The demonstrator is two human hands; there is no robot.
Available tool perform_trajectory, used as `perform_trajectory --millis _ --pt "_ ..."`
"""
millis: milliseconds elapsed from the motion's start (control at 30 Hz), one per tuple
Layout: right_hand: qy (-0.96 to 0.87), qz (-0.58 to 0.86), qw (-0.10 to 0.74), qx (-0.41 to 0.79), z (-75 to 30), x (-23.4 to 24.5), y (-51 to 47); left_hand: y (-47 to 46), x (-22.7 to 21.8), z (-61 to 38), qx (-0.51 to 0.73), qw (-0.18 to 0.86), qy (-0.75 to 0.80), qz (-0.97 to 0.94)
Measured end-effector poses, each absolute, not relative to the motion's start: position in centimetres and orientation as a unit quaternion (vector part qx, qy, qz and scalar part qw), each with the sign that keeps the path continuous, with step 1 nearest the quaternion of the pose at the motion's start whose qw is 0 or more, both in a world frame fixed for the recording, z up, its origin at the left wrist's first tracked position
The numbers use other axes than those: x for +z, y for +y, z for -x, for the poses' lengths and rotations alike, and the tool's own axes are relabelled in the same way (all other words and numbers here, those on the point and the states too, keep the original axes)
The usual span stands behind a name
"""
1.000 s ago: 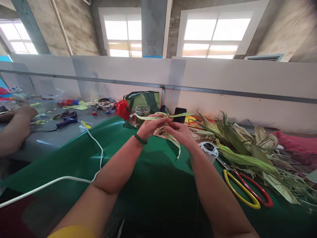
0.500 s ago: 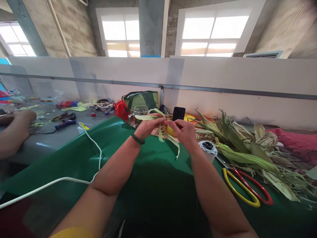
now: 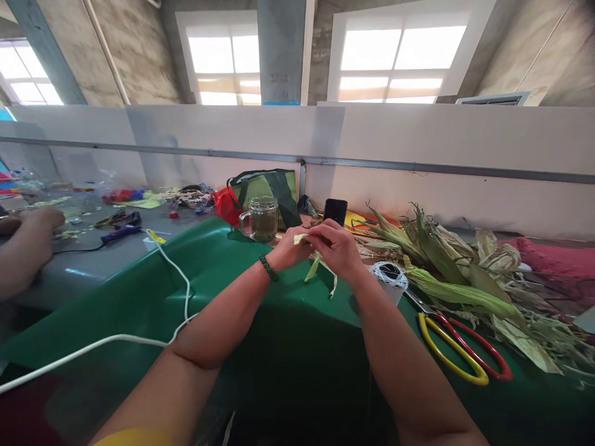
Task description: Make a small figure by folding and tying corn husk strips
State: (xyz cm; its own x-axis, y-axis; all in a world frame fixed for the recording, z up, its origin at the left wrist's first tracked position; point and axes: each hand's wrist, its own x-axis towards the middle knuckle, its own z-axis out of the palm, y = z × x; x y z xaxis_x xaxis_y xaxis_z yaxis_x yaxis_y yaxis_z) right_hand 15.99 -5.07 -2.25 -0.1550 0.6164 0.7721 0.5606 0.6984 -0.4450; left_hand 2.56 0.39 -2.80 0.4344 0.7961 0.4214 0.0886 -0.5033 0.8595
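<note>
Pale corn husk strips (image 3: pixel 313 267) hang below my two hands, which meet over the green mat (image 3: pixel 283 303). My left hand (image 3: pixel 292 249) is closed on the husk, with a beaded bracelet at its wrist. Pressed against it, my right hand (image 3: pixel 338 246) pinches the same husk; its fingertips partly hide the piece. A glass mug of brownish liquid (image 3: pixel 263 220) stands just behind my left hand. Beyond my right hand a dark phone (image 3: pixel 335 212) leans upright. Close to my right forearm sits a white cup with a spool of string (image 3: pixel 389 280).
Scissors with yellow and red handles (image 3: pixel 458 347) lie at right, beside a heap of corn husks (image 3: pixel 460 266). A white cable (image 3: pixel 125 337) crosses the mat at left. Another person's hand (image 3: pixel 41 223) is at the far left, near a purple-handled tool (image 3: pixel 121 234). A green bag (image 3: pixel 269 192) stands behind the mug.
My hands have come closer together, the left shifting right and the right moving slightly left. The long husk pieces that stretched over the mug have been drawn in, leaving the mug in plain view.
</note>
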Motion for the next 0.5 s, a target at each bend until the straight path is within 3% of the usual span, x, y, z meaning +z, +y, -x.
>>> perform_trajectory --millis 100,267,333,500 --pt "-0.758 0.369 0.537 0.044 -15.8 -2.2 -5.2 0.3 -2.7 -2.9 0.415 0.276 0.323 -0.804" --pt "-0.76 0.309 0.564 0.094 -14.9 -2.0 -6.1 -0.1 -2.3 -3.1 0.403 0.257 0.321 -0.818" --pt "-0.736 0.314 0.587 0.116 -15.1 -1.7 -6.3 -0.1 -2.2 -2.8 0.383 0.309 0.308 -0.814" --pt "-0.568 0.417 0.698 0.126 -17.4 -0.9 -5.4 -0.2 -1.2 -1.3 0.342 0.577 0.262 -0.694"
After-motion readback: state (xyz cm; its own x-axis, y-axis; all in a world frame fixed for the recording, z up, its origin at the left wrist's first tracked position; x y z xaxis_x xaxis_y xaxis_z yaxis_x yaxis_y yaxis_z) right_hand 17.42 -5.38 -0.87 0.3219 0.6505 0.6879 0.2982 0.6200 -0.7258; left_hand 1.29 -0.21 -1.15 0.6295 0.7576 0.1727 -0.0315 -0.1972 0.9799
